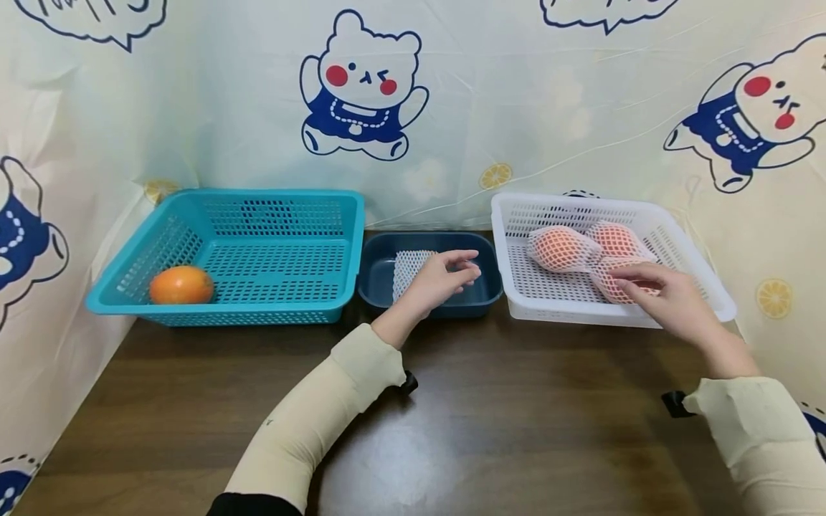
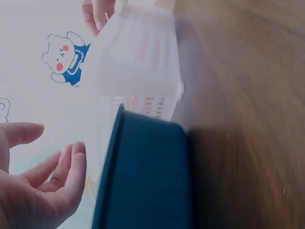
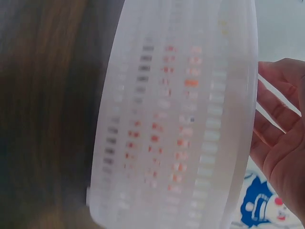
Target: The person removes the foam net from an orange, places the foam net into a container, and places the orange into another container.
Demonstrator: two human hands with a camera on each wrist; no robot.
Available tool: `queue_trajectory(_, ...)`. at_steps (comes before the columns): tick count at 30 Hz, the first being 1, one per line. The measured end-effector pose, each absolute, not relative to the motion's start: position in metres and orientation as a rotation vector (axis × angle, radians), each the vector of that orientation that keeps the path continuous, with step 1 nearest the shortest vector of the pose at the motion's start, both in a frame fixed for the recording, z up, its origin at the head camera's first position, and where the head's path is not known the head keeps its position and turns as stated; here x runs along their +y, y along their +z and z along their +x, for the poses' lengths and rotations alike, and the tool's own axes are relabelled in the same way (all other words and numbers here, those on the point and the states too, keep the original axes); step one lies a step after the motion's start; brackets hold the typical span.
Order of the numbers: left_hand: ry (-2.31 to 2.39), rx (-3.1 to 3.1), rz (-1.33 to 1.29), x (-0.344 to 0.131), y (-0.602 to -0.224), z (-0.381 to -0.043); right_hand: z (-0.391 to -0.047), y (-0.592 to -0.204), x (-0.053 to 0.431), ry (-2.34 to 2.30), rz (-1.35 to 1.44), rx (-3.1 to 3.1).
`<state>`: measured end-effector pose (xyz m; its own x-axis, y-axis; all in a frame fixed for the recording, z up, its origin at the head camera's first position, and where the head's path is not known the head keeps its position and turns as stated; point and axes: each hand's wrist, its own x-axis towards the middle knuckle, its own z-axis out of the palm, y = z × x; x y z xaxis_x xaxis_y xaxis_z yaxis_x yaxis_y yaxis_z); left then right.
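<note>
Over the dark blue box point(image 1: 429, 312) my left hand point(image 1: 445, 279) hovers with relaxed, slightly bent fingers and nothing in them. A white foam net sleeve point(image 1: 408, 271) lies inside that box, partly behind the hand. At the white basket point(image 1: 581, 312), my right hand point(image 1: 671, 297) reaches over the near right rim. Its fingers are extended at the nearest net-wrapped orange point(image 1: 613, 283); whether they touch it, I cannot tell. Two more net-wrapped oranges point(image 1: 560, 248) sit beside it. In the right wrist view, the basket's wall point(image 3: 157, 143) hides the fingertips.
A turquoise basket point(image 1: 277, 316) stands at the left with one bare orange point(image 1: 181, 285) in its near left corner. All three containers stand in a row on the brown wooden table point(image 1: 490, 416), backed by a cartoon-printed curtain point(image 1: 452, 93).
</note>
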<state>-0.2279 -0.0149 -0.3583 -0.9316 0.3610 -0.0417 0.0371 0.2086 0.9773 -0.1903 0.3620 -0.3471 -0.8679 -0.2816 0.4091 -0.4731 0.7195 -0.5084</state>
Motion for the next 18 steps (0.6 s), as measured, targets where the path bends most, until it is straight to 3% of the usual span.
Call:
queue_trajectory(11,1.854,1.972,0.257,0.009,-0.366,-0.229,-0.196,-0.338,0.393,0.832,0.249,-2.783)
queue_trajectory(18,1.978,1.82,0.152,0.028,-0.364,-0.222,-0.21,-0.333,0.401,0.716,0.18,-2.98)
